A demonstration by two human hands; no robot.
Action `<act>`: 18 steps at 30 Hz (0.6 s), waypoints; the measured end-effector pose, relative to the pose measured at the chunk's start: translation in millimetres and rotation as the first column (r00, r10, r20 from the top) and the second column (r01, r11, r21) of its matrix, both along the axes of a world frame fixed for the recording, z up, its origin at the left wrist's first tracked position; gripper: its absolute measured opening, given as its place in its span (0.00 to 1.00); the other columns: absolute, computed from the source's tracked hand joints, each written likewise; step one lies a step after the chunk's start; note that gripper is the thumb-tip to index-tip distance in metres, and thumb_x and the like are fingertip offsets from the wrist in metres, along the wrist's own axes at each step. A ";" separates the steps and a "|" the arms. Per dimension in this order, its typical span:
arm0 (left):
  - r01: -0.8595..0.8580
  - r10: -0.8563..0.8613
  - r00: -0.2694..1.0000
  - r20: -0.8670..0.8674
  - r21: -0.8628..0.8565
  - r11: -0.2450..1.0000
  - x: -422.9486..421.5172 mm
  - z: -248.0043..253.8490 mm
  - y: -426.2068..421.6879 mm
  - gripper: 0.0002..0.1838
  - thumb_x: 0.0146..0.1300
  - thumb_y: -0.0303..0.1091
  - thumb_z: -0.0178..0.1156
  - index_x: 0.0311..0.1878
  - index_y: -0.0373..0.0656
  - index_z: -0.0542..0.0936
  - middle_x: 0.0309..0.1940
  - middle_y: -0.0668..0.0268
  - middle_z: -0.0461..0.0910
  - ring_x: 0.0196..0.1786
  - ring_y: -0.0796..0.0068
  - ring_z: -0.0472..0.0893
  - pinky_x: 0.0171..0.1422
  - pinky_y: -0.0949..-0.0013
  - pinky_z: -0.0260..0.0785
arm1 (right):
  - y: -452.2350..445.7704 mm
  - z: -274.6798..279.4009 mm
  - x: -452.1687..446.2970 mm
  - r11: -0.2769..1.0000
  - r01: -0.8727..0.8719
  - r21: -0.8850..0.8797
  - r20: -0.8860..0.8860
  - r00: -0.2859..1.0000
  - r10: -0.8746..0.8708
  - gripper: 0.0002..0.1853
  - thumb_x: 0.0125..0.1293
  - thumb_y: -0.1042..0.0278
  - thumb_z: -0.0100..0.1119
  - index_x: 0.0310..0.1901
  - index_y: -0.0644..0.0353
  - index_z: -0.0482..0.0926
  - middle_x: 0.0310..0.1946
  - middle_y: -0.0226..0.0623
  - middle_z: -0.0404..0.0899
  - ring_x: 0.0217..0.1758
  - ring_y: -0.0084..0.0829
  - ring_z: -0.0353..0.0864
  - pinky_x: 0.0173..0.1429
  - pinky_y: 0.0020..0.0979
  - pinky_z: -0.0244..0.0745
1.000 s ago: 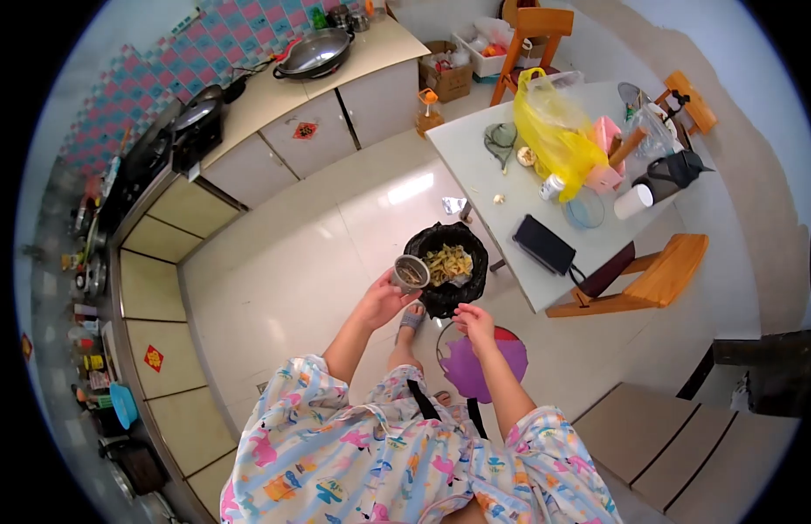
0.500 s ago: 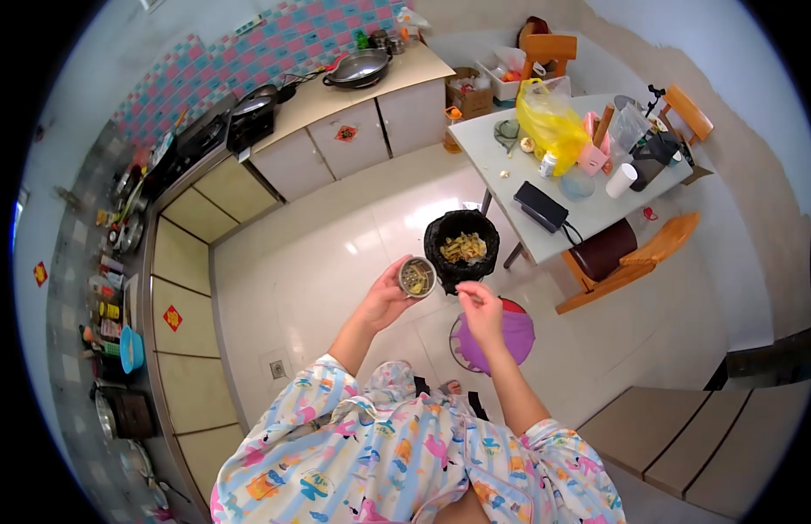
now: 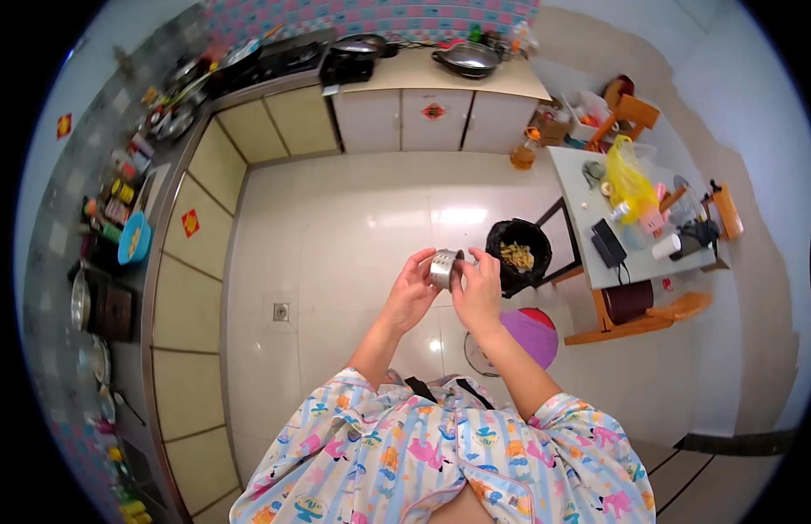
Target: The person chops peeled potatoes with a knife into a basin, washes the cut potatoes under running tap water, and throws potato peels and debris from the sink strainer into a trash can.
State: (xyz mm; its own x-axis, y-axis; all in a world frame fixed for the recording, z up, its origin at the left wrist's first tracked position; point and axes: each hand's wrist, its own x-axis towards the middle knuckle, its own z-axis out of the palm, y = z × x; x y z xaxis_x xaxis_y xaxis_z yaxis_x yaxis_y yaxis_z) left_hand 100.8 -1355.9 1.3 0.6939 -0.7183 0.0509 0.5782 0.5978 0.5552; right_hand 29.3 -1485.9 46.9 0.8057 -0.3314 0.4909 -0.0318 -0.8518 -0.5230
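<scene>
My left hand (image 3: 409, 295) is closed around a small metal sink strainer (image 3: 442, 269) with holes in its wall. The strainer is tipped on its side, its mouth turned to the right. At that mouth, the bent fingers of my right hand (image 3: 479, 293) grip the rim; their tips are partly hidden. What lies inside the strainer is out of sight. Just right of my hands stands a bin lined with a black bag (image 3: 500, 281), with yellowish food scraps (image 3: 516, 255) in it.
A purple-covered round item (image 3: 532, 339) is on the floor below the bin. At right stands a table (image 3: 580, 210) with a yellow bag (image 3: 631, 179), and a wooden chair (image 3: 610, 334) beside it. Cabinets (image 3: 189, 288) line the left, and a floor drain (image 3: 281, 312) lies nearby.
The strainer has gone from facing up, scraps showing, to lying on its side. My right hand has come from beside the bin to the strainer. The view has turned left.
</scene>
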 end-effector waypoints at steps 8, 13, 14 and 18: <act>-0.100 0.098 0.990 -0.102 -0.015 0.995 11.1 13.3 66.7 0.29 0.69 0.36 0.52 0.72 0.53 0.56 0.60 0.67 0.68 0.62 0.71 0.69 0.66 0.62 0.63 | 81.1 10.9 39.0 0.979 -0.179 -0.097 0.030 0.983 0.183 0.13 0.52 0.75 0.62 0.42 0.59 0.81 0.55 0.47 0.71 0.54 0.49 0.72 0.53 0.42 0.72; -0.142 0.137 0.982 -0.128 -0.036 0.989 28.2 10.6 52.7 0.27 0.69 0.34 0.52 0.70 0.51 0.59 0.59 0.67 0.68 0.60 0.71 0.69 0.65 0.64 0.63 | 80.4 7.9 52.2 0.984 -0.091 -0.153 -0.081 0.994 0.079 0.16 0.57 0.73 0.57 0.48 0.65 0.79 0.65 0.54 0.61 0.65 0.52 0.62 0.66 0.46 0.61; -0.140 0.137 0.984 -0.113 -0.025 0.990 33.7 9.9 46.4 0.27 0.69 0.34 0.52 0.69 0.51 0.59 0.58 0.67 0.68 0.60 0.71 0.69 0.65 0.64 0.63 | 76.9 6.7 56.3 0.988 -0.080 -0.131 -0.090 0.994 0.068 0.17 0.57 0.73 0.56 0.49 0.66 0.79 0.65 0.55 0.60 0.66 0.52 0.60 0.67 0.46 0.60; -0.121 0.122 0.990 -0.071 0.017 0.993 57.6 6.3 16.7 0.27 0.68 0.33 0.53 0.69 0.50 0.59 0.58 0.66 0.69 0.60 0.71 0.70 0.65 0.64 0.63 | 48.6 -8.2 74.0 0.999 -0.032 0.030 -0.128 0.991 0.036 0.18 0.58 0.74 0.53 0.51 0.67 0.77 0.66 0.58 0.58 0.68 0.54 0.58 0.69 0.48 0.57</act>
State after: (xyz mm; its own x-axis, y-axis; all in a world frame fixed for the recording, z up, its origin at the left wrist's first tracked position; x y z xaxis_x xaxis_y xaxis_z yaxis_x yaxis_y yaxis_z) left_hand 158.3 -1339.3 7.6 0.7775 -0.6287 -0.0107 0.5405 0.6595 0.5223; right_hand 103.3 -1437.3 38.7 0.8724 -0.3150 0.3738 -0.0716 -0.8388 -0.5397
